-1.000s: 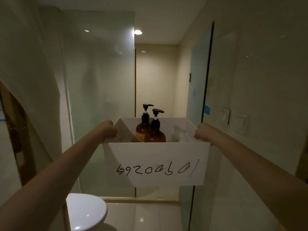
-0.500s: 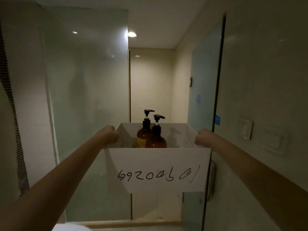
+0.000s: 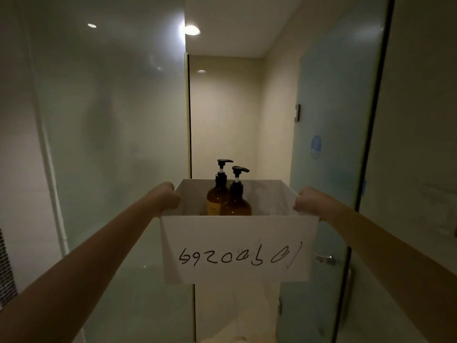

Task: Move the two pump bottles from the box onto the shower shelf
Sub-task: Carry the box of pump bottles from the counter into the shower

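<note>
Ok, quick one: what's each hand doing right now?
Left hand: closed on the left rim of the box.
Right hand: closed on the box's right rim.
Both bottles are in the box, neither hand on them.

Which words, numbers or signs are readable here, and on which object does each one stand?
"10900269", handwritten in black and seen upside down, on the front of the white box.
Round blue sticker on the frosted glass door: too blurred to read.
Amber pump bottles: no readable label.
</note>
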The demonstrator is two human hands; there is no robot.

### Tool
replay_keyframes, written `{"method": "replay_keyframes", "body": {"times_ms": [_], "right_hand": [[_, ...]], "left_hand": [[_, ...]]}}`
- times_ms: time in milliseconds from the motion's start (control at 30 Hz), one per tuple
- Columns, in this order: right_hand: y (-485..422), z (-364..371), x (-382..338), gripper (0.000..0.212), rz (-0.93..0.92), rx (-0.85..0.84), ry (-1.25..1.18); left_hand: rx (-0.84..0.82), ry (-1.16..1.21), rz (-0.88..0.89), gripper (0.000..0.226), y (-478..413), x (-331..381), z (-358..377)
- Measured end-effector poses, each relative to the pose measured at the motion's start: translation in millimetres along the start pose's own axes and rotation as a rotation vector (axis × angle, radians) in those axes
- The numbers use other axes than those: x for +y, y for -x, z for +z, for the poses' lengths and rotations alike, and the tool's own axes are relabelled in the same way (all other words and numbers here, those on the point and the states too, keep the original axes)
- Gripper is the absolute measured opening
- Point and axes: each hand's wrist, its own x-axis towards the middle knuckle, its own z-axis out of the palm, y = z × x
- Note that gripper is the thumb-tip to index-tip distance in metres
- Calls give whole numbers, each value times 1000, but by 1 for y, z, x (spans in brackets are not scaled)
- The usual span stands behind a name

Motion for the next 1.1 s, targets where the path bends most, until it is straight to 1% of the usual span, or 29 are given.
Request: {"method": "replay_keyframes", "body": {"times_ms": [67, 133, 233, 333, 500, 633, 767, 833, 933, 1033, 1100], "right_hand": [[-28, 5, -4, 22, -3, -9, 0], [-57, 8, -8, 21, -12, -11, -11], [-102, 11, -13, 17, -35, -7, -3], [-143, 11, -16, 12, -40, -7, -16], [-211, 12, -21, 24, -44, -2, -3], [-258, 19, -24, 24, -15, -11, 4], [-303, 29, -27, 25, 6, -18, 13], [-324, 34, -29, 24, 22, -24, 12], [-357, 42, -32, 27, 40, -20, 10], [-390, 52, -36, 30, 61, -10, 3], [-410, 57, -40, 29, 78, -3, -1]], "left_hand": [[-7, 0, -5, 10, -24, 0, 6], [-4, -7, -13, 4, -48, 2, 12], [-2, 19, -19, 13, -88, 5, 24], [17, 23, -28, 11, -127, 11, 34], [39, 25, -33, 5, -188, 19, 52], [46, 3, -31, 9, -235, 21, 66], [45, 3, -24, 22, -283, 18, 81], [41, 11, -25, 24, -307, 18, 89], [23, -4, -29, 22, -344, 15, 101], [-1, 4, -14, 12, -382, 14, 112], [2, -11, 1, 19, -411, 14, 117]]}}
